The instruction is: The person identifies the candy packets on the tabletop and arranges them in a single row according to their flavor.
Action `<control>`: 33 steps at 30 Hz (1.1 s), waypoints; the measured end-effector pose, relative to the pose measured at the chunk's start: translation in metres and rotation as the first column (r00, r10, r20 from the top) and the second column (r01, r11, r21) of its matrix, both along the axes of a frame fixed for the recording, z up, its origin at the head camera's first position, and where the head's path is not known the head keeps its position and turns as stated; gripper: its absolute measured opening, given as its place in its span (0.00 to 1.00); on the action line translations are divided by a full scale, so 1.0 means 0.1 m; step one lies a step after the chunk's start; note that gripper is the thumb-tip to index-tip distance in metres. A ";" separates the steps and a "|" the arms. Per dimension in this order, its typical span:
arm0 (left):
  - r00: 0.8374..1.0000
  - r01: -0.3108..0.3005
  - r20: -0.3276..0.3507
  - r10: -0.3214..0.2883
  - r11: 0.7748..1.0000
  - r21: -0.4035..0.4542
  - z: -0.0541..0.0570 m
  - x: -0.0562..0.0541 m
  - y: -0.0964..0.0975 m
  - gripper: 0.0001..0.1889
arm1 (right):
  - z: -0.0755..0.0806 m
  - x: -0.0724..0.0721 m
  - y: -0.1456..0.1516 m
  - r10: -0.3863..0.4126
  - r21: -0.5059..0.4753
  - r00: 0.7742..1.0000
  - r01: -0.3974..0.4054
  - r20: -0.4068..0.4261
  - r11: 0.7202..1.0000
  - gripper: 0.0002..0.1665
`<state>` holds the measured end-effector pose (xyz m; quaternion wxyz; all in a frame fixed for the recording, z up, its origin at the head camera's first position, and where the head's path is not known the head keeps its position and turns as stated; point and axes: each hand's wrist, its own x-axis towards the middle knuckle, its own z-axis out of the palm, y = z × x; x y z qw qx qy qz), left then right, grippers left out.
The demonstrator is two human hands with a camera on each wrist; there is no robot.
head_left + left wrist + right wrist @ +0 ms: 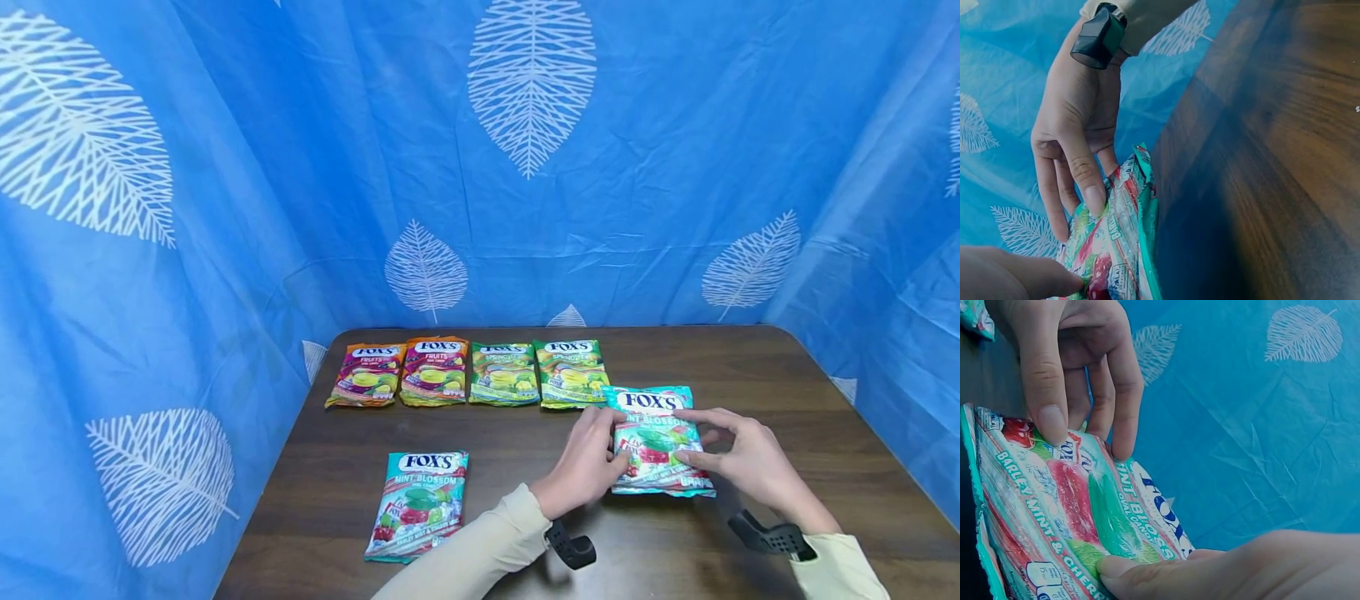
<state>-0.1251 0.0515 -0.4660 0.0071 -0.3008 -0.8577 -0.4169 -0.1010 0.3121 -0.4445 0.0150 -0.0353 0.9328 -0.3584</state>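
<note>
Both hands hold a teal Fox's Mint Blossom candy bag (654,462) by its two sides, above the right half of the table. My left hand (581,462) grips its left edge, thumb on the printed front. On the opposite edge my right hand (750,462) pinches it, with the thumb on the front and fingers at the upper side. In the right wrist view the candy bag (1060,506) is tilted, its front showing cherries and a green sweet. Up close in the left wrist view, the bag's lower seam (1147,231) stands over the dark wood.
A second Mint Blossom bag (417,507) lies at the front left of the brown table (315,517). Along the back lie two orange-purple Fruits bags (435,375) and two green-yellow Spring Tea bags (504,377). Blue leaf-patterned cloth (637,208) hangs around the table's back and sides.
</note>
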 end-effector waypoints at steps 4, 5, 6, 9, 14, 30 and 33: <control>1.000 -0.005 0.005 0.005 1.000 -0.008 0.03 -0.04 0.01 0.23 | 0.01 -0.05 0.01 0.005 0.015 1.000 -0.004 -0.021 1.000 0.38; 1.000 -0.004 0.010 0.004 1.000 -0.012 0.04 -0.05 0.02 0.23 | 0.02 -0.06 0.01 0.003 0.021 1.000 -0.003 -0.023 1.000 0.39; 1.000 -0.003 0.016 0.003 1.000 -0.018 0.04 -0.06 0.02 0.23 | 0.02 -0.06 0.01 0.002 0.026 1.000 -0.001 -0.025 1.000 0.38; 0.999 -0.003 0.034 0.004 1.000 -0.020 0.04 -0.08 0.02 0.23 | 0.03 -0.08 0.00 -0.002 0.037 1.000 0.003 -0.030 0.999 0.39; 0.999 -0.019 0.032 0.019 1.000 -0.005 0.00 -0.13 0.03 0.23 | 0.04 -0.13 -0.02 -0.007 0.033 1.000 0.008 -0.024 0.999 0.39; 0.979 -0.098 -0.183 0.093 0.995 -0.019 -1.03 -1.01 0.50 0.26 | -0.04 -0.46 0.11 -0.011 0.021 0.996 0.013 -0.086 1.000 0.38; 0.974 -0.109 -0.203 0.099 0.993 -0.036 -1.06 -1.12 0.57 0.26 | -0.06 -0.55 0.17 -0.013 0.022 0.996 0.016 -0.092 1.000 0.37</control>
